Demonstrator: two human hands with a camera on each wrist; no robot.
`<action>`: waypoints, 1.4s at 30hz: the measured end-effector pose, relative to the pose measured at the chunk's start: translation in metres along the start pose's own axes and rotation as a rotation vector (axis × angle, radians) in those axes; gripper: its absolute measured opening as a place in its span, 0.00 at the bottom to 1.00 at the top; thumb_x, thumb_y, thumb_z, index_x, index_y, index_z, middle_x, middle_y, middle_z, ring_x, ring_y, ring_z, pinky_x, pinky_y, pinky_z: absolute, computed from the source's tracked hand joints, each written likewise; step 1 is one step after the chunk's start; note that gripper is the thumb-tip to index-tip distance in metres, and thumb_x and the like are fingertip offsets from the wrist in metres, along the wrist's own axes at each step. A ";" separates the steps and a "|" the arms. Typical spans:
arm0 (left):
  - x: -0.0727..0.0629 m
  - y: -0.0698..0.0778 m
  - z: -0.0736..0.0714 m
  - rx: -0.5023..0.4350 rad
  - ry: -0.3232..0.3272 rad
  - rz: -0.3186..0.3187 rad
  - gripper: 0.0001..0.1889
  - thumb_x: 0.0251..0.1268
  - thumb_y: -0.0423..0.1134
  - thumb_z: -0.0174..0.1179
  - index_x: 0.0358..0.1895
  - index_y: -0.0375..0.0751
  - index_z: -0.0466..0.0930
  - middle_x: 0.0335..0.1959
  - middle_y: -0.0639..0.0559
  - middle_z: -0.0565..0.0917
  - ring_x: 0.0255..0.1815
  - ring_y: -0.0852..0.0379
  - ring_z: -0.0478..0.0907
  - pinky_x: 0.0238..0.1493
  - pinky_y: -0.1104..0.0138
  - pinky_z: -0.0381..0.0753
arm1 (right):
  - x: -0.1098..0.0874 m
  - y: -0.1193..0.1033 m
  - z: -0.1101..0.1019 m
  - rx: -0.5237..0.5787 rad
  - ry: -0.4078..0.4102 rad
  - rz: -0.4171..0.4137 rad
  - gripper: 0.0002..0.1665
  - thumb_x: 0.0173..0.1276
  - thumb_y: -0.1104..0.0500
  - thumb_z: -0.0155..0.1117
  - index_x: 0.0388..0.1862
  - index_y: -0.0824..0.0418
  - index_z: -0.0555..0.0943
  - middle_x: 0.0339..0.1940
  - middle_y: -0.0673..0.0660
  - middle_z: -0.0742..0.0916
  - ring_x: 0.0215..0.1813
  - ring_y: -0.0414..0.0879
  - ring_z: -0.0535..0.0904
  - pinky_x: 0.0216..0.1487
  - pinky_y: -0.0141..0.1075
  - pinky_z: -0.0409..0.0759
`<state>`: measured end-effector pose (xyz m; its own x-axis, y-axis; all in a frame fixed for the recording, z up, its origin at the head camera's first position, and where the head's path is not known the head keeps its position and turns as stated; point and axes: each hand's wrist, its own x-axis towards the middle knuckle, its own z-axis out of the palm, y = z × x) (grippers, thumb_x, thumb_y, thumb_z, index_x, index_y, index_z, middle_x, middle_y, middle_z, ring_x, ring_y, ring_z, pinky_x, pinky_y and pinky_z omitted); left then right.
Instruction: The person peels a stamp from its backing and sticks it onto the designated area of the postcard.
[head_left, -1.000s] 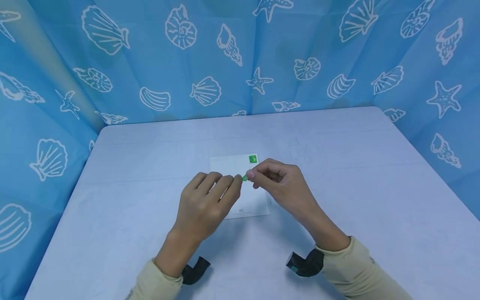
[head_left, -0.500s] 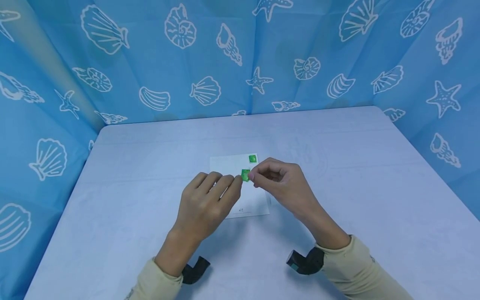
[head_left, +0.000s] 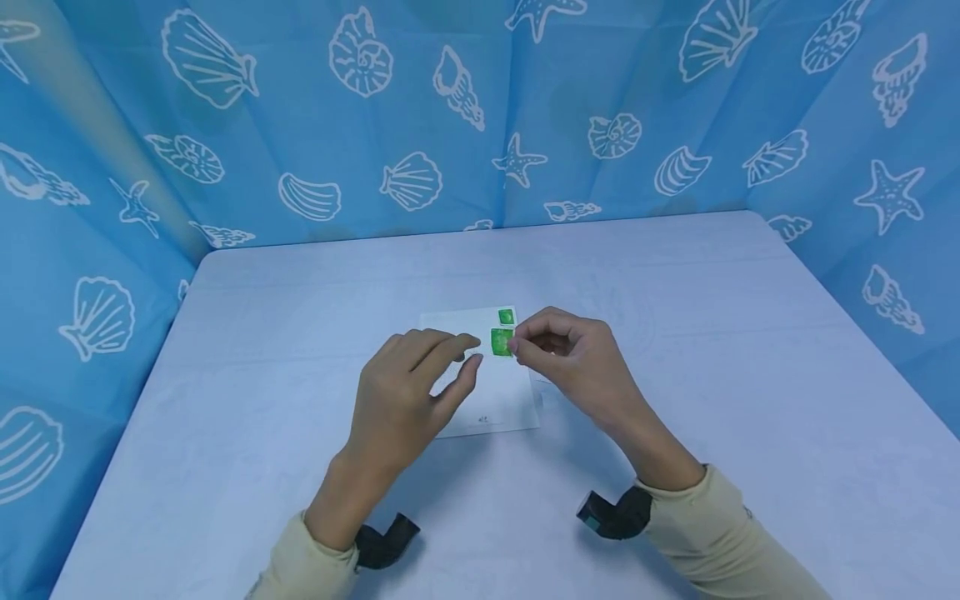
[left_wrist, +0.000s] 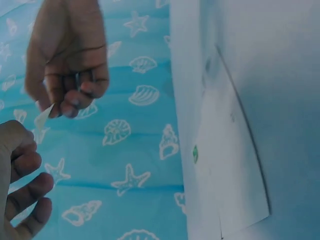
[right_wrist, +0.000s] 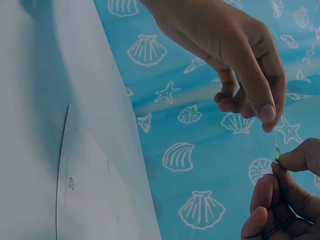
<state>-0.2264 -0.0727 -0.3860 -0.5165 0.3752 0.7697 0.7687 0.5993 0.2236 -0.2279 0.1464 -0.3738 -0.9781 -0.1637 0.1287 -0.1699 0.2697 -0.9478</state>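
My right hand (head_left: 577,354) pinches a small green stamp (head_left: 501,342) between thumb and forefinger. The stamp's pale back (left_wrist: 44,119) shows in the left wrist view, and in the right wrist view it appears nearly edge-on. To the left, my left hand (head_left: 401,387) has its thumb and fingers spread apart, with nothing between them and a small gap to the stamp. Below both hands a white envelope (head_left: 498,404) lies on the table, partly covered by them in the head view. Another green stamp (head_left: 507,317) sits at its upper right corner; small print marks its lower edge.
A white cloth covers the table (head_left: 300,308). Blue curtains (head_left: 465,183) with white seashell and starfish prints stand behind it and at both sides. Black wrist-worn cameras, one at the left wrist (head_left: 386,542) and one at the right wrist (head_left: 615,514), hang below the sleeves.
The green stamp has turned its face toward the head camera and moved slightly up and right with the right hand. The left thumb and fingers have let go and parted.
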 end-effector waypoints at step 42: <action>-0.076 -0.063 0.015 -0.401 -0.172 -0.623 0.12 0.58 0.37 0.73 0.45 0.54 0.89 0.38 0.60 0.81 0.48 0.59 0.74 0.52 0.55 0.70 | 0.008 0.006 -0.011 -0.011 0.040 -0.046 0.07 0.70 0.60 0.68 0.42 0.62 0.85 0.41 0.55 0.85 0.42 0.50 0.83 0.45 0.35 0.82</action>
<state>-0.2409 -0.1285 -0.4670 -0.9260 0.1762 0.3338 0.3775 0.4459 0.8116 -0.2380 0.1568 -0.3757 -0.9731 -0.1386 0.1840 -0.2162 0.2729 -0.9374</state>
